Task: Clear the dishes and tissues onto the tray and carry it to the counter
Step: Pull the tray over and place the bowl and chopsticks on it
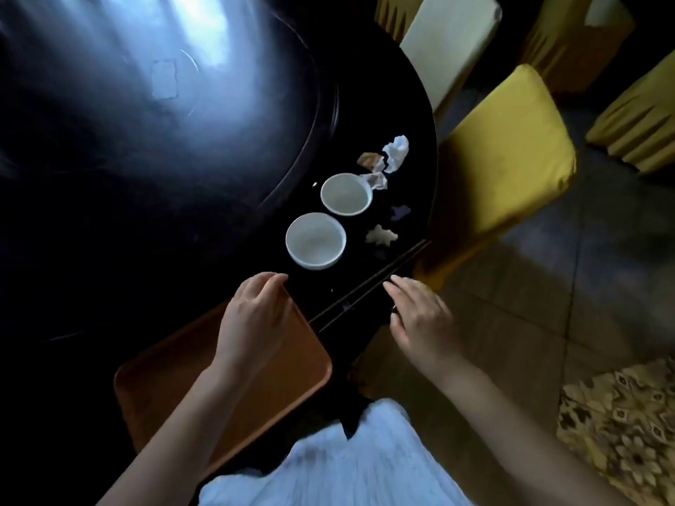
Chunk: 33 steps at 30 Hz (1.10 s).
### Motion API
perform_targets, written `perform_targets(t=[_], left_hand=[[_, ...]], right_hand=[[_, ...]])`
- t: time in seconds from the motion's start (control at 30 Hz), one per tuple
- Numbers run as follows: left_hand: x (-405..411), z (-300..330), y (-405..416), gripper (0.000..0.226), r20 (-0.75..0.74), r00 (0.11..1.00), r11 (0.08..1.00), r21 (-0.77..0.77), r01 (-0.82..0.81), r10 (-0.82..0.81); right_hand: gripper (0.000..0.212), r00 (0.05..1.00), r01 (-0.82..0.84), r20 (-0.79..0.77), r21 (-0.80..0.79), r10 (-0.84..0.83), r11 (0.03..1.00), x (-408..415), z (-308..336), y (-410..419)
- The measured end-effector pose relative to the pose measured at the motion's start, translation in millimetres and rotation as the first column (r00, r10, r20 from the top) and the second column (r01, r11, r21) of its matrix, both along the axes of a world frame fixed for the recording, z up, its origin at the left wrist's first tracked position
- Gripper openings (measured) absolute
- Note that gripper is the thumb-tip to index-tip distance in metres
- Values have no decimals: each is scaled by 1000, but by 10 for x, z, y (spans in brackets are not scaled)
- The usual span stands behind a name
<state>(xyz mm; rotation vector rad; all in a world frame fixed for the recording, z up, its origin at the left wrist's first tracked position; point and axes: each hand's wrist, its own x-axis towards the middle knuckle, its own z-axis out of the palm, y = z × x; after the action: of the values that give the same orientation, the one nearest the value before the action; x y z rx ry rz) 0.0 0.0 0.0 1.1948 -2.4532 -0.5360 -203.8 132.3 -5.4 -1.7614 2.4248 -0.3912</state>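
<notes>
Seemingly unlabelled, the tray (175, 374) sits under left-hand fingers (268, 283); right-hand fingers (398, 286) spread, holding nothing.

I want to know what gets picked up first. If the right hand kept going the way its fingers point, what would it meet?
Most likely the chopsticks: the right hand has its fingertips almost on them, though height is unclear.

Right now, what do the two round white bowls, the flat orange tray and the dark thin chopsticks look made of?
Two round white bowls: likely glazed ceramic, maybe melamine; smooth, faintly shiny rims.
Flat orange tray: probably moulded plastic; uniform matte colour, rounded raised lip.
Dark thin chopsticks: lacquered wood or plastic; too dark to say which.
</notes>
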Motion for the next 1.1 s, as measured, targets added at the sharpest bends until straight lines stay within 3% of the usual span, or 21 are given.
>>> perform_targets(t=[0.17, 0.27, 0.47, 0.57, 0.7, 0.87, 1.1], left_hand=[[-452, -300, -342, 50, 199, 975, 993, 39, -109, 99], [-596, -476, -509, 55, 286, 953, 992, 42, -115, 99], [-711, -782, -628, 49, 397, 918, 989, 125, -79, 23], [-710, -829, -622, 42, 296, 954, 978, 183, -100, 42], [-777, -805, -638, 27, 69, 971, 931, 277, -238, 227], [-865, -770, -628, 55, -104, 911, 857, 395, -330, 399], [-879, -788, -630, 76, -215, 866, 846, 410, -340, 452]], right_hand=[[55, 952, -242, -151, 169, 267, 956, -386, -196, -383], [64, 923, -299, -141, 321, 357, 899, -538, -316, -532], [58, 849, -383, -253, 308, 463, 871, -681, -471, -683], [43, 818, -428, -281, 286, 502, 857, -731, -506, -731], [23, 790, -475, -281, 282, 545, 834, -772, -507, -796], [23, 767, -521, -261, 280, 586, 807, -830, -474, -802], [22, 796, -542, -183, 208, 577, 814, -939, -479, -750]])
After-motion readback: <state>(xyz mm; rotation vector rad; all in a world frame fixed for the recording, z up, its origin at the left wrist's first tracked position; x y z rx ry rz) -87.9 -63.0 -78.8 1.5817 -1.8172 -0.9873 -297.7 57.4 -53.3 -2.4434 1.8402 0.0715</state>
